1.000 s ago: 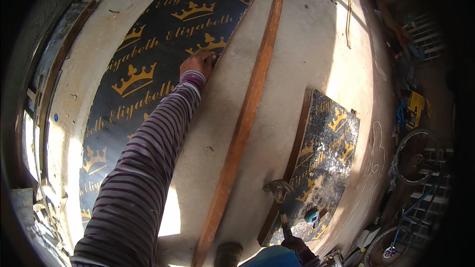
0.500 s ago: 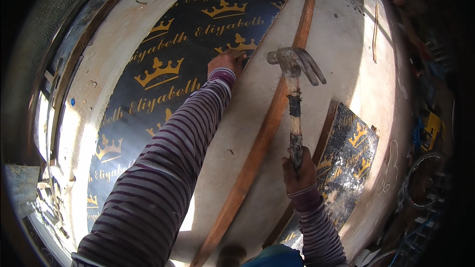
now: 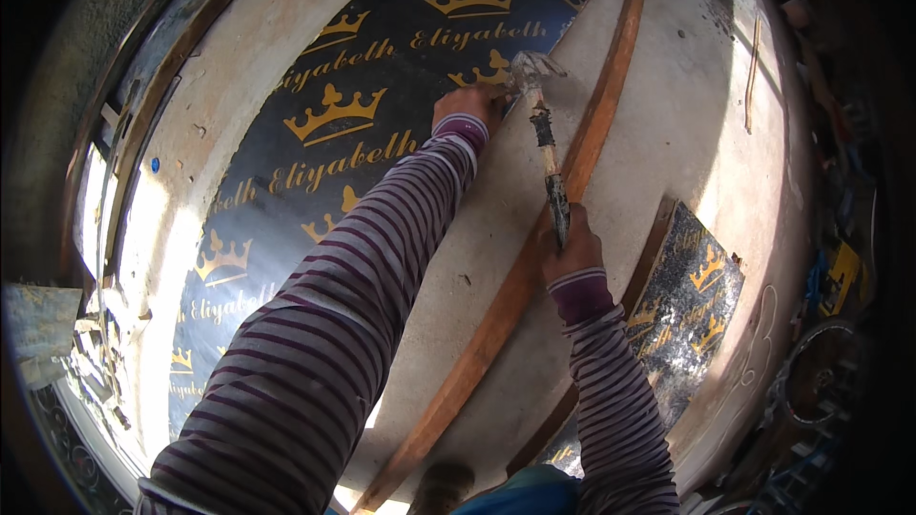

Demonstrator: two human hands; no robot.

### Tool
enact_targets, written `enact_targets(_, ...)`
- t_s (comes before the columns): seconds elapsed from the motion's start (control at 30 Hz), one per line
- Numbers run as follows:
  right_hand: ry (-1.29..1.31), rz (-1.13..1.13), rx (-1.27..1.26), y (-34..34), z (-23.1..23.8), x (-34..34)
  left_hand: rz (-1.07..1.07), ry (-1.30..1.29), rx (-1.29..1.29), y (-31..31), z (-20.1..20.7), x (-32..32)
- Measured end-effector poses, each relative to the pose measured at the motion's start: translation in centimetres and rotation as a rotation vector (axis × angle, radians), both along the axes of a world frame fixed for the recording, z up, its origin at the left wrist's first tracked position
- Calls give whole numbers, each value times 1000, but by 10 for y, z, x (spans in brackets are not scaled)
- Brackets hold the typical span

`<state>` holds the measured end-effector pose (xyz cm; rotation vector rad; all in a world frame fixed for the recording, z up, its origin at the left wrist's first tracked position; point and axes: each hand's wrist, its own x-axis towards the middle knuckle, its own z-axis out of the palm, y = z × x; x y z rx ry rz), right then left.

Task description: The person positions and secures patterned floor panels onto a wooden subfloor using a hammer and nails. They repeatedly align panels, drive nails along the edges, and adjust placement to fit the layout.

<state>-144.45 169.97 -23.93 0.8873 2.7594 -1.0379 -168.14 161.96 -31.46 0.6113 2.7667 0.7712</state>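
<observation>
Landmark: the large black panel (image 3: 405,100) with gold crowns, lying on the pale floor (image 3: 487,219).

Left hand (image 3: 468,108): at the right edge of the panel, fingers bent and close together, their tips right beside the head of the hammer (image 3: 549,153). Cannot tell whether they pinch anything (the hammer head and the knuckles crowd the spot).

Right hand (image 3: 574,250): off to the right of the panel, fingers closed around the lower grip of the hammer, handle against the palm. The handle slants from this hand up toward the panel; the dark wrapped band sits between the fingers and the metal. Hammer head at the panel's right edge, well beyond the right fingers; contact with the panel not clear.

Surroundings: a reddish-brown wooden batten (image 3: 504,310) runs along the floor to the right of the panel, apart from it, and passes behind the right hand. Farther right of the panel, beyond the batten, lies a smaller worn panel (image 3: 682,324), partly covered by the striped right sleeve (image 3: 620,396).
</observation>
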Motion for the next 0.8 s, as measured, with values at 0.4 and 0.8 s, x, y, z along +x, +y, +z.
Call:
enact_targets(0.4, 6, 46, 48, 0, -2, 8, -24, -15, -29, 0, -2, -4)
enact_targets(0.8, -5, 22, 27, 13, -6, -24, 222, 97, 786, -15, -19, -11)
